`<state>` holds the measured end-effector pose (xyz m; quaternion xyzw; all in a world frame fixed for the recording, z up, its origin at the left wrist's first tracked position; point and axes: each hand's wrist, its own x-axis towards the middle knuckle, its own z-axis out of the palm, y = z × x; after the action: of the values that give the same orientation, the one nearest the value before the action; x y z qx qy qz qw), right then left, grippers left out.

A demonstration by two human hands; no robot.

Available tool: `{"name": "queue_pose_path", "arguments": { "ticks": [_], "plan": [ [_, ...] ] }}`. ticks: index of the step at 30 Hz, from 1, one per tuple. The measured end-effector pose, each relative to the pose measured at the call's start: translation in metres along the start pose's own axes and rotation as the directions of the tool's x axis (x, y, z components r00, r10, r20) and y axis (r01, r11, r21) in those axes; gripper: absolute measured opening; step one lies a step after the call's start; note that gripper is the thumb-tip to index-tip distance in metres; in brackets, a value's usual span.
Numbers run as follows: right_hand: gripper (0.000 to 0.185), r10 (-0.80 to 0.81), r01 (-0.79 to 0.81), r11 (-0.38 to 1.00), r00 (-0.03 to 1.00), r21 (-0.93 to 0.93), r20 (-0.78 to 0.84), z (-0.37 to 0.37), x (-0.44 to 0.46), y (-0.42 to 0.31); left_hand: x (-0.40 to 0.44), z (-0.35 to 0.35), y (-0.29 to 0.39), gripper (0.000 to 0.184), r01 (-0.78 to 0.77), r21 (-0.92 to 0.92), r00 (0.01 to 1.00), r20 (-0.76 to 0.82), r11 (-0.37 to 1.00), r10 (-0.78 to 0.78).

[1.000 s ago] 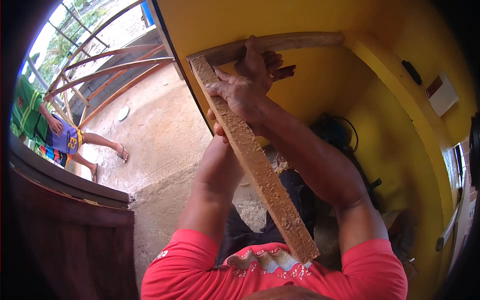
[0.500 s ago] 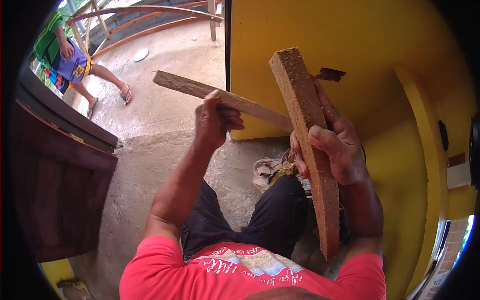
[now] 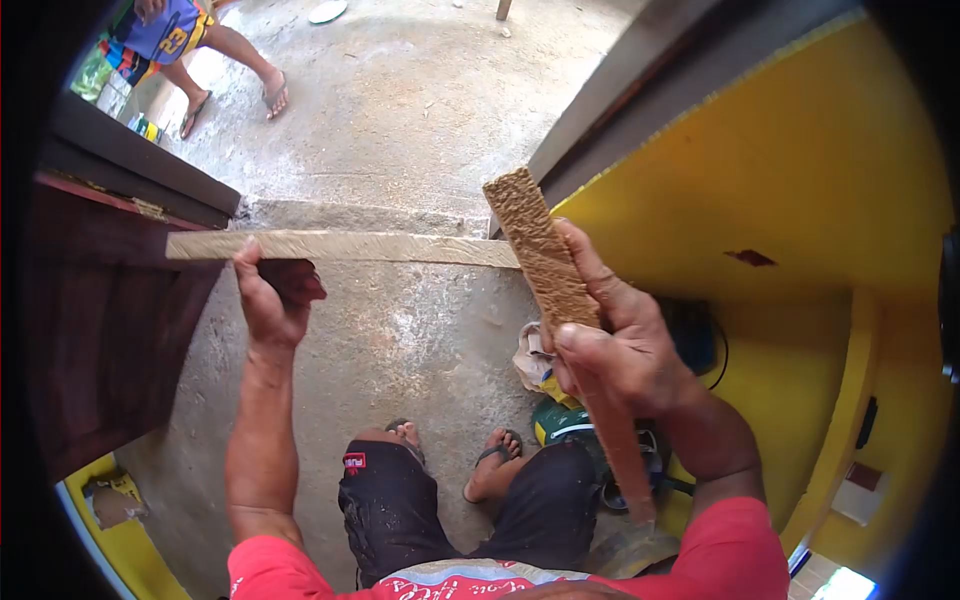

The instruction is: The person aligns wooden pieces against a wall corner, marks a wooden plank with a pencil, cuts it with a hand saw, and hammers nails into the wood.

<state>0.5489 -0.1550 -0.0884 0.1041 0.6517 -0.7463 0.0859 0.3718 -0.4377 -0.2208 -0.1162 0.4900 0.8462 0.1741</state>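
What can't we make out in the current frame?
Head view:
- Right-side end of the pale wooden strip: hidden behind the rough wooden board; can't tell whether they're joined.
- Parts of the right hand's fingers: hidden behind that board.
- Person in purple shorts: upper body cut off by top edge.
- Lettering on the red shirt: cut off by bottom edge.

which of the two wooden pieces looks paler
The crosswise strip, touched near its left end by the left hand; it is light tan, whereas the slanting piece gripped in the right hand is darker brown.
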Motion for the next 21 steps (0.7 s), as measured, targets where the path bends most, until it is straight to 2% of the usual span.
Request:
{"name": "queue_pose_path", "arguments": {
  "ticks": [3,6,7,9,11,12,15,17,19,21],
  "plan": [
    [0.071,0.043,-0.042,0.999,0.998,-0.033,0.047,0.02,0.028,0.011,-0.016,-0.033,-0.034,0.048,0.042,-0.165,0.978,-0.194,0.985,-0.074],
    [0.07,0.12,-0.12,0.993,0.988,0.001,0.1,0.04,0.044,0.011,-0.051,-0.057,-0.032,0.044,0.054,-0.273,0.909,-0.385,0.96,-0.161],
    [0.071,0.152,-0.156,0.987,0.981,0.023,0.119,0.045,0.047,0.011,-0.059,-0.074,-0.028,0.051,0.025,-0.342,0.886,-0.427,0.939,-0.179],
    [0.072,0.225,-0.226,0.974,0.962,-0.01,0.157,0.048,0.053,0.016,-0.08,-0.1,-0.009,0.053,-0.082,-0.328,0.817,-0.564,0.941,-0.125],
    [0.072,0.318,-0.311,0.948,0.937,-0.069,0.141,0.05,0.057,0.019,-0.102,-0.131,0.017,0.055,-0.107,-0.227,0.757,-0.65,0.968,-0.068],
    [0.075,0.377,-0.358,0.921,0.919,-0.152,0.115,0.047,0.059,0.027,-0.113,-0.141,0.034,0.056,-0.117,-0.25,0.717,-0.691,0.961,-0.093],
    [0.074,0.466,-0.442,0.867,0.882,-0.231,0.062,0.042,0.062,0.05,-0.149,-0.163,0.081,0.057,-0.153,-0.145,0.65,-0.76,0.978,-0.011],
    [0.074,0.455,-0.403,0.837,0.888,-0.371,0.06,0.028,0.056,0.079,-0.172,-0.177,0.104,0.056,-0.181,-0.131,0.625,-0.78,0.975,0.011],
    [0.075,0.47,-0.419,0.823,0.882,-0.383,0.045,0.026,0.049,0.092,-0.188,-0.177,0.13,0.054,-0.175,-0.089,0.581,-0.813,0.981,0.03],
    [0.075,0.527,-0.502,0.82,0.849,-0.273,0.022,0.031,0.038,0.09,-0.2,-0.179,0.148,0.053,-0.154,-0.094,0.561,-0.827,0.984,0.009]
  ]
}}
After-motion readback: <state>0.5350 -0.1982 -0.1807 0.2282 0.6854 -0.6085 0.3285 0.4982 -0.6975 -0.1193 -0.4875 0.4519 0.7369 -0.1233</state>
